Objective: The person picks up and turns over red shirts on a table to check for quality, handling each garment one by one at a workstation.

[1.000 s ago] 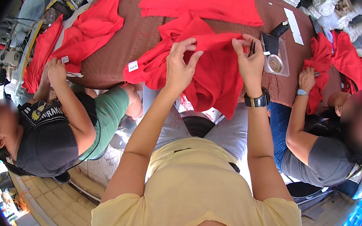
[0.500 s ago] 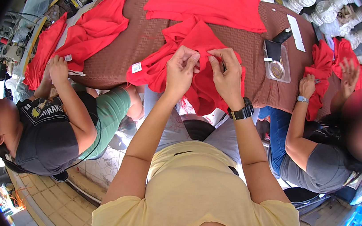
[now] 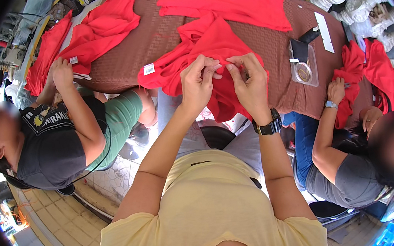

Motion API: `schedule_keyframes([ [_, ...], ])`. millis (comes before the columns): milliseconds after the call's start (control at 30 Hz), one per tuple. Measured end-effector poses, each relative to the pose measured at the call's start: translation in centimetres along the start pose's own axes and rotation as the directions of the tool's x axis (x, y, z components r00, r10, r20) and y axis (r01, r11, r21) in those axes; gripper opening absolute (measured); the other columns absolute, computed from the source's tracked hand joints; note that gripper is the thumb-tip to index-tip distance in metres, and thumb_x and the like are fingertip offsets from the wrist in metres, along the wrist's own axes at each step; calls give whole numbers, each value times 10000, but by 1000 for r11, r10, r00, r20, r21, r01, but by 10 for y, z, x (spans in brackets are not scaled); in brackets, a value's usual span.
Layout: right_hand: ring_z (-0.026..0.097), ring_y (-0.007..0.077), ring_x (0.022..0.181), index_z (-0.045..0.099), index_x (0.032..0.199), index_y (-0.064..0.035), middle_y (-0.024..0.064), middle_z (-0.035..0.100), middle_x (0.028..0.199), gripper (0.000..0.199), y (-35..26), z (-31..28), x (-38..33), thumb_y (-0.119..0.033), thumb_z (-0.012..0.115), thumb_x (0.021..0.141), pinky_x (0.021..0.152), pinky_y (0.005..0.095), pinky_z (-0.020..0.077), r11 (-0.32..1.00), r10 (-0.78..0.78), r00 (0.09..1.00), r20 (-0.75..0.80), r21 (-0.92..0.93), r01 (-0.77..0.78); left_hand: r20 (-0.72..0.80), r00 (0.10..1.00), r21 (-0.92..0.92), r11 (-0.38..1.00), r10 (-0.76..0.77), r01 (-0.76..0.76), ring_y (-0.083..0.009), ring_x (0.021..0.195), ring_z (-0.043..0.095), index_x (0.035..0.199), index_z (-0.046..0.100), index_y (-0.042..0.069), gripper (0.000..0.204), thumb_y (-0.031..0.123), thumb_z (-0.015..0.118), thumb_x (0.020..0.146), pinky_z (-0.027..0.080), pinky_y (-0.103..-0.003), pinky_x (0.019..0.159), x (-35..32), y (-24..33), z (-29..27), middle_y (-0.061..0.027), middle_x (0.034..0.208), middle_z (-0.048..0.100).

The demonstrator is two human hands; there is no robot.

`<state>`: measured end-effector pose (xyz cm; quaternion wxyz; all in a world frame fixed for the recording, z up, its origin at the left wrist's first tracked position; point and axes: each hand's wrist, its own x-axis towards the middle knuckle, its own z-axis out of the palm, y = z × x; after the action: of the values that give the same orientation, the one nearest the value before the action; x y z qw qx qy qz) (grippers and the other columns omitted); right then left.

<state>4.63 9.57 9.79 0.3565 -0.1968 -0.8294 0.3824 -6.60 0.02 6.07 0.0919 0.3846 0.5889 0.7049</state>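
A crumpled red cloth garment (image 3: 222,41) lies over the near edge of the table and hangs toward my lap. On its left part is a white label sticker (image 3: 148,69). My left hand (image 3: 199,83) is closed in a pinch on a small fold of this garment. Close beside it, my right hand (image 3: 252,80) pinches the same garment, thumb against fingers, with a dark watch on that wrist. Only a short gap separates the two sets of fingertips. Whether anything small is tucked inside the right fingers cannot be made out.
A brown-covered table (image 3: 148,38) carries another red cloth (image 3: 224,3) at the far side. A clear tray (image 3: 304,69) with a roll and a black item lies right, near a white strip (image 3: 323,32). People on both sides handle red cloths; white balusters (image 3: 356,10) stand behind.
My fingertips have shifted slightly, still pinching the garment. The person on the right has brought a raised hand down toward their head. The view has moved a little.
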Motion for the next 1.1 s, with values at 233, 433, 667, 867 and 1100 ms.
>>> schedule_keyframes([
  [233, 485, 146, 644, 600, 1152, 22, 73, 515, 767, 229, -15, 3, -33, -111, 442, 1053, 615, 300, 431, 944, 150, 988, 33, 294, -153, 110, 978, -401, 893, -177, 207, -104, 853, 639, 970, 583, -10, 16, -22, 594, 967, 576, -276, 783, -2, 2, 0, -50, 899, 638],
  [433, 328, 42, 561, 569, 886, -38, -45, 394, 626, 416, -8, 2, -35, -362, 384, 1071, 508, 234, 270, 588, 451, 811, 372, 560, -584, 237, 941, -369, 873, -243, 318, -115, 804, 620, 968, 577, 6, 55, -42, 601, 956, 515, -255, 740, -7, 11, -5, -52, 888, 626],
  [667, 249, 24, 496, 539, 782, -94, -69, 358, 612, 409, -8, -3, -25, -383, 430, 1051, 447, 231, 183, 431, 501, 729, 465, 596, -677, 237, 950, -389, 876, -203, 284, -111, 742, 613, 934, 564, -6, 57, -42, 605, 952, 492, -253, 719, -10, 18, 0, -49, 834, 616],
  [867, 303, 56, 502, 505, 764, -71, -47, 378, 602, 411, 14, 1, -27, -368, 446, 1040, 460, 242, 233, 490, 465, 775, 428, 605, -628, 214, 952, -328, 902, -219, 281, -116, 907, 624, 1003, 563, 16, 97, -56, 599, 951, 539, -286, 869, -13, -2, -1, -48, 963, 626],
  [1100, 574, 241, 725, 498, 982, -15, 98, 539, 877, 271, 17, 20, -33, -135, 709, 861, 592, 351, 476, 998, -60, 969, -240, 21, 67, 167, 939, -457, 821, -300, 343, -123, 999, 647, 1175, 542, 24, 309, -67, 663, 907, 549, -264, 881, -4, 4, 8, -77, 1038, 661],
])
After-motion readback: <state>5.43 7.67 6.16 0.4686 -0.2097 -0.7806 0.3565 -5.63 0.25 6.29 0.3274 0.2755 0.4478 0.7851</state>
